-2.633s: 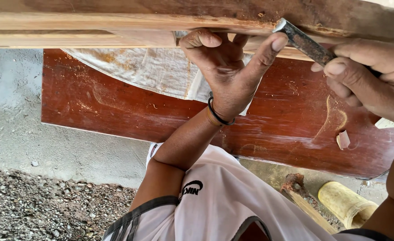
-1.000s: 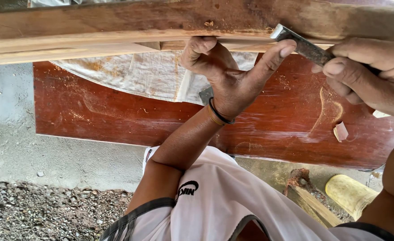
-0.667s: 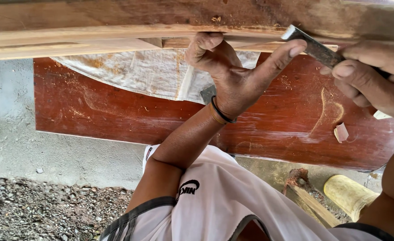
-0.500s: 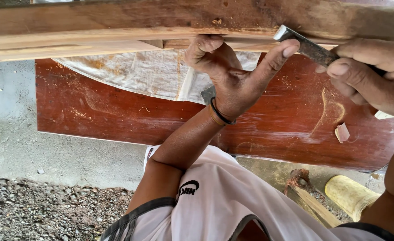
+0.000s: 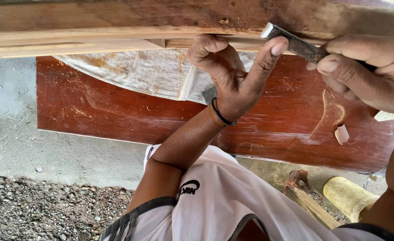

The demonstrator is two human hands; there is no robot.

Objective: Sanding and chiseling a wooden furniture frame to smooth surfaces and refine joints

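Observation:
A long wooden beam (image 5: 116, 27) runs across the top of the view. My left hand (image 5: 232, 80), with a dark band on the wrist, curls its fingers over the beam's lower edge. Its thumb presses against the blade of a metal chisel (image 5: 290, 42). The chisel's tip rests on the beam's edge just right of my fingers. My right hand (image 5: 366, 67) comes in from the right and is closed around the chisel's handle, which it hides.
Below the beam a reddish-brown board (image 5: 116, 111) lies on the concrete floor (image 5: 9, 111), partly covered by a white sheet (image 5: 143, 71). A wood chip (image 5: 342, 134) lies on the board. A yellow cylinder (image 5: 348, 196) and a wooden stick (image 5: 310, 205) lie at lower right, gravel (image 5: 36, 209) at lower left.
The chisel tip and my left thumb have shifted slightly left along the beam's edge. Both hands keep the same hold.

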